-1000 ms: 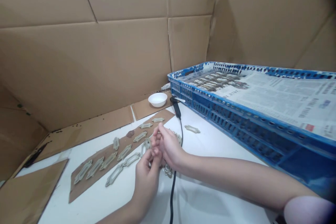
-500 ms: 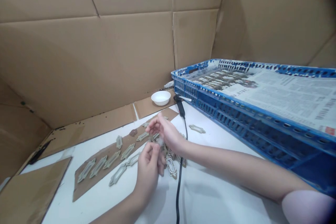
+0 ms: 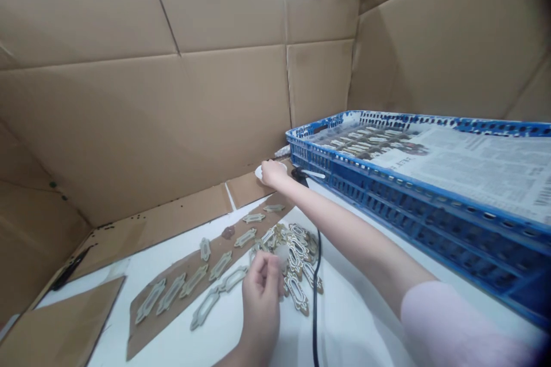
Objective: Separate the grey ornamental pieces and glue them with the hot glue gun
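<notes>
My left hand [image 3: 262, 284] is closed, its thumb and fingers pinching a small translucent whitish piece [image 3: 283, 253]. Just beyond and right of it lies a pile of ornate metal label frames [image 3: 297, 249], partly hidden by that hand. My right hand [image 3: 274, 173] reaches far forward to a small white bowl [image 3: 259, 172], fingers curled down over it. The fingertips are hidden, so what they hold, if anything, does not show. Several more frames [image 3: 171, 293] lie in a slanted row on a brown cardboard strip [image 3: 140, 337]. Two frames [image 3: 205, 307] rest end to end beside the strip.
A blue plastic crate [image 3: 387, 206] lined with newspaper [image 3: 482, 155] stands at the right, with rows of frames [image 3: 361, 140] inside. A black-handled tool [image 3: 298, 174] with a white tip sits by it; a black cable [image 3: 315, 309] runs forward. Cardboard walls [image 3: 215, 120] enclose the table.
My right hand has left the spot beside my left hand and moved forward to the bowl. My left hand stays near the pile, still pinching the translucent piece. The view has tilted up slightly.
</notes>
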{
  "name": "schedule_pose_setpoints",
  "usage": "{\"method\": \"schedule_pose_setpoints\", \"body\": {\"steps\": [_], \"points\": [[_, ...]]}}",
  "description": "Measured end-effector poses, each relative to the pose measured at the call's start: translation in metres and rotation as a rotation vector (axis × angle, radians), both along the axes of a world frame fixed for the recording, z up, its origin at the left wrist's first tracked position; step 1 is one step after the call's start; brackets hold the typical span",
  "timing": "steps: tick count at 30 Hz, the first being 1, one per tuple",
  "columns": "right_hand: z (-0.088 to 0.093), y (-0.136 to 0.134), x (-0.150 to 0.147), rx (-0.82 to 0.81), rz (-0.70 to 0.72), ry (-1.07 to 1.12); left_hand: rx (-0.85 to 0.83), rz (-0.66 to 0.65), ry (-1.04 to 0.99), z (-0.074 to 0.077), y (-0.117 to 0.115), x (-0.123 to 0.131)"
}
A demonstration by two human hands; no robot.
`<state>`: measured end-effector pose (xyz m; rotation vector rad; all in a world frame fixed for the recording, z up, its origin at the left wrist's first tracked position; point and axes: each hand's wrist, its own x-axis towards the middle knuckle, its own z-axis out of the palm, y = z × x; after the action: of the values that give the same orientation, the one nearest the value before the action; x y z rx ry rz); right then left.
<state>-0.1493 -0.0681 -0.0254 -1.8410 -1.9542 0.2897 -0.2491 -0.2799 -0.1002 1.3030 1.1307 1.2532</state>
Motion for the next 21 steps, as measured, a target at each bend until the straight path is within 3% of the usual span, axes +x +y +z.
{"method": "schedule_pose_setpoints", "body": {"steps": [7,21], "points": [[-0.013,0.051,0.001,-0.162,-0.107,-0.195,0.006,0.004,-0.02,-0.005,0.003,0.001],[-0.026,0.103,0.017,-0.226,-0.078,-0.271,-0.019,-0.031,-0.004,-0.012,0.014,-0.002]]}}
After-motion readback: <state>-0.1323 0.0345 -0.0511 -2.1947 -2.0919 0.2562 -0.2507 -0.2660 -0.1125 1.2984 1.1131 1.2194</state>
